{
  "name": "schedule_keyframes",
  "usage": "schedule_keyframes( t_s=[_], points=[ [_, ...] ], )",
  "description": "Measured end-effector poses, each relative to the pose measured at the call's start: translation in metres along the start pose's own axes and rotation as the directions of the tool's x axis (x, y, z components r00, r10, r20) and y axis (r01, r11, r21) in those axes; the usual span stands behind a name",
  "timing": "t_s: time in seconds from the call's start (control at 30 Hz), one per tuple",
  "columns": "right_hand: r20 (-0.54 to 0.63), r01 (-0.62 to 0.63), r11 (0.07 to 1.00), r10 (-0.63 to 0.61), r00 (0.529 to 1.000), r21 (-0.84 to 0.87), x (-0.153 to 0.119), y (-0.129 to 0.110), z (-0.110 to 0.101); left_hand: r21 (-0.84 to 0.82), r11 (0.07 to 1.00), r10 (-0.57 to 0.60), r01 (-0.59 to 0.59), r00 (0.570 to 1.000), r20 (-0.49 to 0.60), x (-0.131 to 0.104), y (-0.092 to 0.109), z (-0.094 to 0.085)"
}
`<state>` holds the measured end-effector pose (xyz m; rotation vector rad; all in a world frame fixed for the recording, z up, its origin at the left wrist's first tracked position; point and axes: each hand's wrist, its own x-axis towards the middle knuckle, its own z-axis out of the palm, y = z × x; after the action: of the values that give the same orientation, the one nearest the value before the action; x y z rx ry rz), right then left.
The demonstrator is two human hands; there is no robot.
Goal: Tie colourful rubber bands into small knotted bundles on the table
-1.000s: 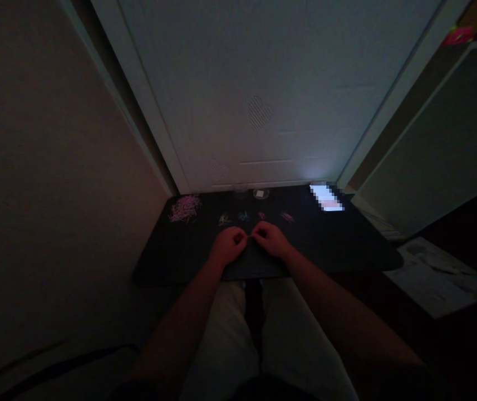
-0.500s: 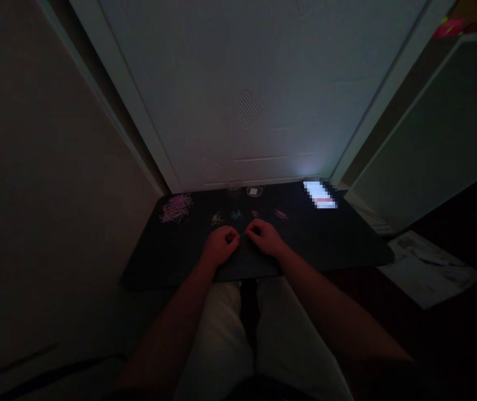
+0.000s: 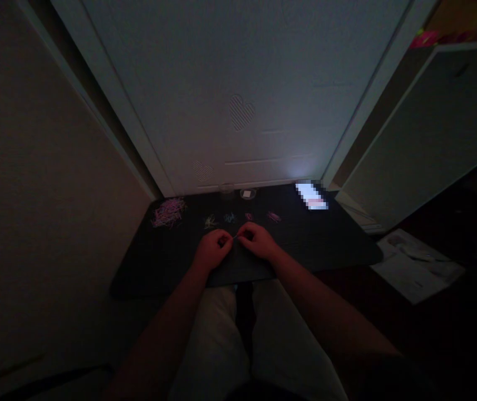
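Note:
Over the front middle of a dark table (image 3: 296, 250), my left hand (image 3: 214, 248) and my right hand (image 3: 257, 239) face each other, fingertips pinched. A short, thin, pale strand (image 3: 235, 236) spans the small gap between them, each hand gripping one end; its exact kind is too small and dark to make out. Just beyond my hands lie small clusters in a row: a yellowish one (image 3: 210, 221), a bluish one (image 3: 230, 217), a small pink one (image 3: 249, 216) and another pink one (image 3: 274, 216). A larger heap of thin pinkish-purple pieces (image 3: 169, 212) sits at the table's left.
A clear round container (image 3: 227, 191) and a round lid with a white label (image 3: 247, 194) stand at the back edge. A lit phone (image 3: 311, 195) lies at the back right. Behind rises a white panel (image 3: 263, 72); papers (image 3: 417, 267) lie right of the table.
The whole view has shifted, so the table and hands appear slightly further left. Both hands stay pinched on the strand, and the gap between them looks a little narrower.

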<state>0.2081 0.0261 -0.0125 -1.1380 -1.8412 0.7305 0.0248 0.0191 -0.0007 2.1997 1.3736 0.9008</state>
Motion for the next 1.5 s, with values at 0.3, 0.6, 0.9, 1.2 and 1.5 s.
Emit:
schedule_keyframes(
  t_s=[0.3, 0.6, 0.9, 1.2, 1.5],
  points=[
    [0.025, 0.005, 0.998, -0.004, 1.000, -0.055, 0.0003, 0.0003, 0.0018, 0.016, 1.000, 0.022, -0.022, 0.999, 0.041, -0.0001, 0.0022, 0.0001],
    [0.029, -0.005, 0.993, 0.009, 1.000, -0.119, 0.0012, 0.0004, 0.0019, 0.013, 0.999, 0.035, -0.035, 0.999, 0.025, -0.0010, 0.0036, 0.0014],
    [0.049, 0.003, 0.994, 0.002, 0.999, -0.108, 0.0000, -0.0018, 0.0017, 0.036, 0.997, 0.066, -0.067, 0.997, 0.035, -0.0011, 0.0047, 0.0025],
    [0.076, -0.009, 0.998, 0.014, 0.997, -0.064, -0.0019, -0.0048, 0.0004, 0.039, 0.996, 0.083, -0.084, 0.996, 0.036, -0.0015, 0.0068, 0.0014],
    [0.083, 0.046, 0.993, -0.038, 0.996, -0.107, -0.0023, -0.0062, 0.0006, 0.036, 0.994, 0.101, -0.103, 0.994, 0.037, -0.0018, 0.0090, 0.0006]
  ],
)
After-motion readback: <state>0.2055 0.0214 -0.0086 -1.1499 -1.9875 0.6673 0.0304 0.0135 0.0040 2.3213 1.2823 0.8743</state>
